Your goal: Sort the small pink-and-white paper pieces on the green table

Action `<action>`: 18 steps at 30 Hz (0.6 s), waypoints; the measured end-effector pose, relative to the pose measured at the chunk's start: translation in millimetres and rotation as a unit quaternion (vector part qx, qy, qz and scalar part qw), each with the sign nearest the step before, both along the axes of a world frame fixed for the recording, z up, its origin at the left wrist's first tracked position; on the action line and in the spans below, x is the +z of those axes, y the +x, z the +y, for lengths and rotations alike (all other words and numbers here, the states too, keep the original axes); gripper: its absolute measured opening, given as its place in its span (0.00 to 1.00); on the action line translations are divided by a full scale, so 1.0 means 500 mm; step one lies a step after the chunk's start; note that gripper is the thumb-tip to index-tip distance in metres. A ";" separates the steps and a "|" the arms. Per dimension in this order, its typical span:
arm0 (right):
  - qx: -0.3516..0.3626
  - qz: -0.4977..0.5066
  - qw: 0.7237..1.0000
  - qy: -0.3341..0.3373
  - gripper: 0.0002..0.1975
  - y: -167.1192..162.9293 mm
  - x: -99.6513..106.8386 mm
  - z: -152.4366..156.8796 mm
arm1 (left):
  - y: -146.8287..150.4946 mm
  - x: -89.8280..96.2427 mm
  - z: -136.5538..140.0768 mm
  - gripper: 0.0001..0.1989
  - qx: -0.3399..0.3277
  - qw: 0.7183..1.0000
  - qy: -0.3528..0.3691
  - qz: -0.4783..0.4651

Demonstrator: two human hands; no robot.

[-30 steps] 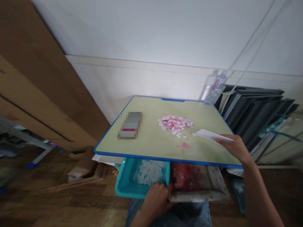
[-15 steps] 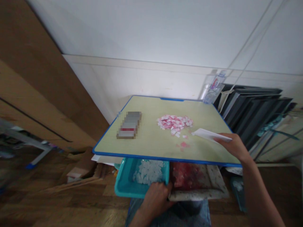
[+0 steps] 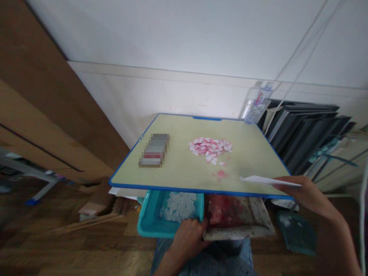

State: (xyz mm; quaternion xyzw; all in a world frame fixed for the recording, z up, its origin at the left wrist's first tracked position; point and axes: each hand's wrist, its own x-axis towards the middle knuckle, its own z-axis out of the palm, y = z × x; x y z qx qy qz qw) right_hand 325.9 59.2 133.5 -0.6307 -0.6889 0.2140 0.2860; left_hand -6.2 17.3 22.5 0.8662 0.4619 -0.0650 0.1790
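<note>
My right hand (image 3: 301, 191) is closed on a flat, folded white piece of paper or card (image 3: 258, 180), low over the right front of the tabletop. Left of it, a heap of small white and pink paper-like squares (image 3: 209, 147) lies on the pale table (image 3: 175, 172). Below the table's front edge, my left hand (image 3: 191, 234) has its fingers bent over the place where a teal basin (image 3: 155, 231) meets a stained white tray (image 3: 238, 233). Inside the basin are many small white squares (image 3: 179, 207). Red residue (image 3: 224, 212) covers part of the tray.
A blurred-out grey object (image 3: 155, 149) rests on the table's left side. At the back right corner stands a clear bottle (image 3: 258, 103), beside dark folders or boards (image 3: 307, 126). A white wall (image 3: 172, 34) rises behind, and cardboard (image 3: 97, 203) lies on the floor.
My right hand has moved right and nearer to me with the white piece, away from the heap. My left hand stays at the basin's edge. The view has shifted slightly.
</note>
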 end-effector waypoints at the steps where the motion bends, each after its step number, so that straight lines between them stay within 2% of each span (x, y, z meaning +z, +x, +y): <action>1: 0.025 0.003 0.999 -0.024 0.12 -0.011 0.003 0.003 | 0.000 -0.001 0.000 0.15 0.000 1.000 0.004 -0.001; 2: 0.056 0.008 0.997 -0.052 0.12 -0.025 0.005 0.008 | -0.001 -0.002 -0.001 0.15 -0.001 1.000 0.007 -0.003; 4: 0.094 0.008 0.993 -0.066 0.12 -0.062 0.011 0.025 | -0.001 -0.003 -0.001 0.16 -0.002 1.000 0.012 -0.006; 10: 0.234 0.038 0.971 -0.023 0.10 -0.211 0.019 0.081 | 0.000 0.004 -0.003 0.20 -0.002 1.000 0.015 -0.006; 14: 0.257 0.062 0.964 0.007 0.10 -0.282 0.017 0.098 | -0.002 0.003 -0.005 0.18 0.002 1.000 0.014 -0.013; 18: 0.231 0.065 0.970 0.026 0.10 -0.294 0.016 0.102 | -0.003 -0.001 -0.006 0.19 0.004 1.000 0.020 -0.011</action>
